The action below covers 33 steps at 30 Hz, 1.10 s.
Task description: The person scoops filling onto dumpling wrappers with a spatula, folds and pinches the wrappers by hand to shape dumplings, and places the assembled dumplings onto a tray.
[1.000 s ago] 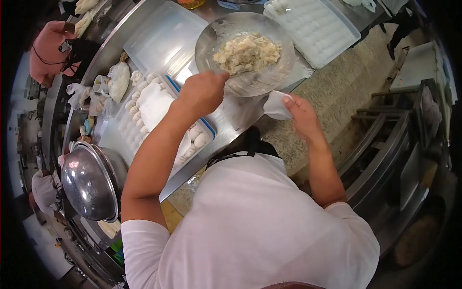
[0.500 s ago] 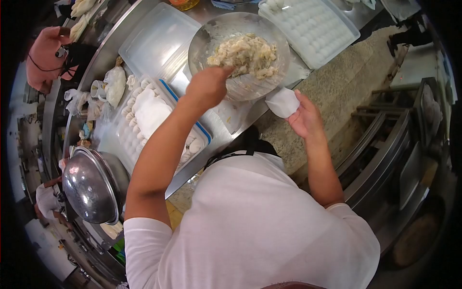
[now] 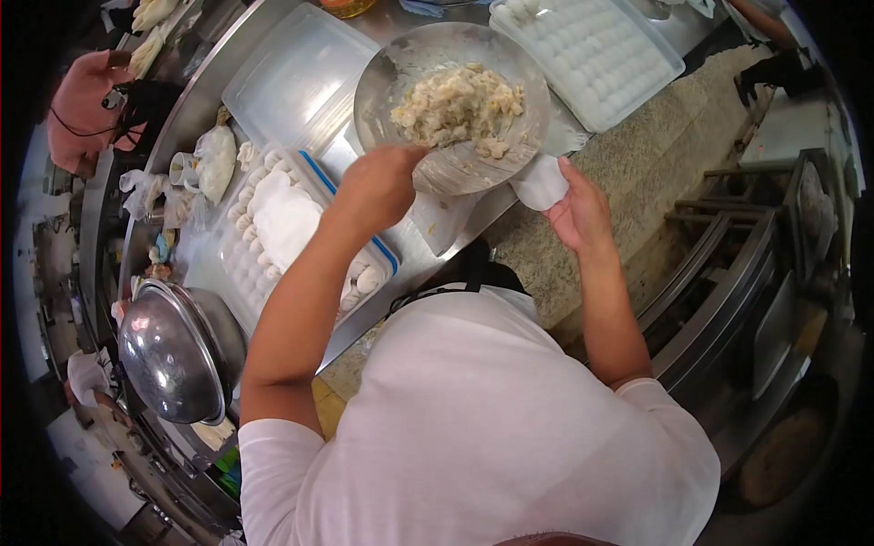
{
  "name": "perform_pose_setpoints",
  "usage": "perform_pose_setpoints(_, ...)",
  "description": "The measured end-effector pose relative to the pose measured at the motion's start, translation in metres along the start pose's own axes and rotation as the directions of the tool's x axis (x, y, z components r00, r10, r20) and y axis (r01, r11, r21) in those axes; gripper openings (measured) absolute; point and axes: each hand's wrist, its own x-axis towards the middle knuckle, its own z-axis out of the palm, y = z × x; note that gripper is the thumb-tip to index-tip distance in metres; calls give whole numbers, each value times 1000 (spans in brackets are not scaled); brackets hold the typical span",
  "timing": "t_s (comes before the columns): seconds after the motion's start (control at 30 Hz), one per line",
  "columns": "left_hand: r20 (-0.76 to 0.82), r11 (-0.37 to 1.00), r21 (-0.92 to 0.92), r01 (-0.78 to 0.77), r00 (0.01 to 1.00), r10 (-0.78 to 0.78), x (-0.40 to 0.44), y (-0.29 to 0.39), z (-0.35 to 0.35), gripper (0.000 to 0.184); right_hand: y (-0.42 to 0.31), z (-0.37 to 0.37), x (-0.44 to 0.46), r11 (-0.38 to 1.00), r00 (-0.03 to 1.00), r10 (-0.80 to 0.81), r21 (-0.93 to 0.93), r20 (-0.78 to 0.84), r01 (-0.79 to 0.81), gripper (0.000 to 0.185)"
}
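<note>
A round metal bowl (image 3: 375, 109) holds a pale, lumpy filling (image 3: 460, 102). At its near left rim is my left hand (image 3: 378, 189), closed in a fist; the thing in its grip is too hidden to name. Some filling is smeared up the near wall of the bowl. Just off the bowl's near right rim, my right hand (image 3: 581, 211) holds a thin white wrapper (image 3: 539, 184) on its fingers. Left of my left hand, a tray (image 3: 393, 255) with a blue edge contains rows of round dough pieces and a stack of white wrappers (image 3: 282, 218).
Another tray (image 3: 592, 59) of pale round pieces lies at the upper right, an empty-looking plastic tray (image 3: 296, 77) at the upper left. A domed metal lid (image 3: 168, 350) and plastic bags (image 3: 217, 162) are on the left. A person (image 3: 86, 114) stands at the far left.
My left hand has moved out over the filling and back toward the bowl's near rim. My right hand has turned its palm up, and the wrapper lies flatter.
</note>
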Motion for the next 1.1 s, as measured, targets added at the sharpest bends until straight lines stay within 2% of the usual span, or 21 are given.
perform_pose_setpoints(0.13,-26,995,-91,-33,999,31,-11,10,30,38,0,7,10,1000,1000,-27,-3,9,27,40)
perform_pose_setpoints(0.2,95,912,-405,69,995,-34,-20,27,30,38,-1,16,9,999,999,-32,9,-10,32,40)
perform_pose_setpoints(0.23,64,865,-499,52,998,-23,-27,32,36,38,-4,21,7,999,999,-25,24,-25,26,41)
perform_pose_setpoints(0.27,66,863,-502,49,998,-18,-32,38,39,38,-6,25,6,999,999,-19,39,-42,21,42)
perform_pose_setpoints(0.33,-62,827,-556,-83,996,58,-40,48,44,39,-10,28,3,998,999,-12,67,-39,15,43)
perform_pose_setpoints(0.37,-126,878,-451,-163,985,118,-42,48,49,41,-10,28,2,995,1000,0,97,-28,3,43)
perform_pose_setpoints(0.4,-124,876,-454,-162,985,118,-43,49,45,41,-10,26,1,995,999,1,96,-32,2,43)
perform_pose_setpoints(0.47,-55,959,-268,-87,996,75,-45,48,29,43,-10,18,0,992,997,36,125,-64,-28,44)
perform_pose_setpoints(0.6,-46,952,-296,-80,997,69,-41,45,-5,45,-13,7,-4,983,996,88,165,-35,-81,45)
perform_pose_setpoints(0.7,-114,947,-71,-314,945,305,-38,48,-2,46,-15,3,-6,971,990,137,193,38,-141,45)
perform_pose_setpoints(0.83,-79,960,-58,-273,960,268,-27,32,-11,42,-11,-6,-3,972,988,154,176,30,-157,47)
perform_pose_setpoints(0.9,-87,982,-117,-151,986,141,-18,24,-15,38,-7,-4,-3,971,986,164,172,29,-167,48)
perform_pose_setpoints(0.93,-90,982,-114,-148,986,138,-20,21,-9,38,-6,-4,-3,969,984,180,166,18,-180,49)
perform_pose_setpoints(1.0,-7,995,-9,-98,995,98,-20,11,14,35,-5,-3,0,969,982,187,159,10,-187,49)
perform_pose_setpoints(1.03,27,991,-95,-90,995,93,-27,15,20,39,-2,-3,1,971,984,178,161,17,-179,49)
perform_pose_setpoints(1.07,34,991,-95,-92,995,96,-35,22,23,39,0,-4,0,971,985,172,164,22,-173,49)
perform_pose_setpoints(1.1,11,974,-214,-78,997,82,-44,32,22,41,1,-4,-1,970,985,174,170,17,-174,49)
